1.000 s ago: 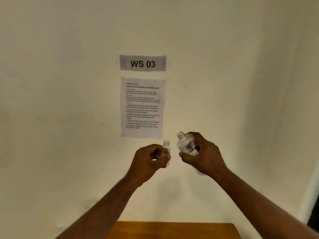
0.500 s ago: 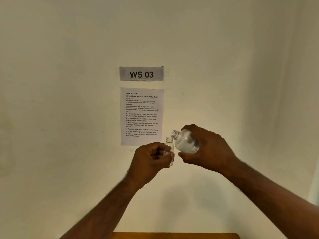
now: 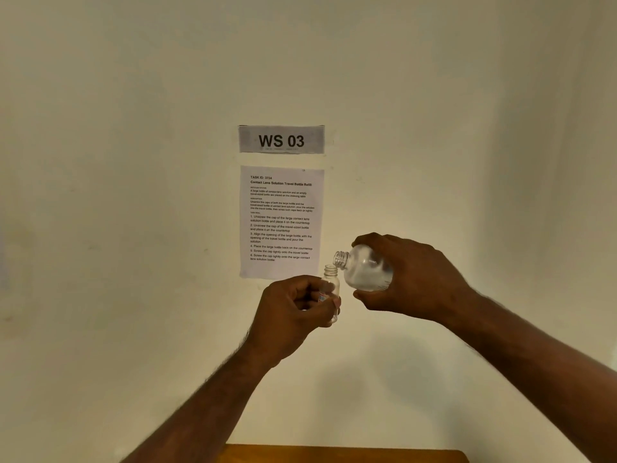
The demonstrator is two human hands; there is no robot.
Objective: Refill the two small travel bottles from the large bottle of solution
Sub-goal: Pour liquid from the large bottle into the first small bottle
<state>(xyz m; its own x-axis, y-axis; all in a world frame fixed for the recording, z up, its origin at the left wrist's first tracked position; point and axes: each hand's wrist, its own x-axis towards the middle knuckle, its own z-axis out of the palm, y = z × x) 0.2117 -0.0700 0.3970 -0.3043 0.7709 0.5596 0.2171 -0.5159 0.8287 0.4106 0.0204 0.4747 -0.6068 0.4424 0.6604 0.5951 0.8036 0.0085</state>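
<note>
Right hand (image 3: 410, 279) grips large bottle (image 3: 365, 270) tilted, mouth pointing left; left hand (image 3: 290, 312) clasps upright travel bottle (image 3: 331, 282).

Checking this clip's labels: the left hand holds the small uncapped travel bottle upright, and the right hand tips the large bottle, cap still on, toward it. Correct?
Not quite. The head view shows the large bottle in the right hand uncapped, its threaded neck bare. The left hand does hold the small travel bottle upright.
</note>
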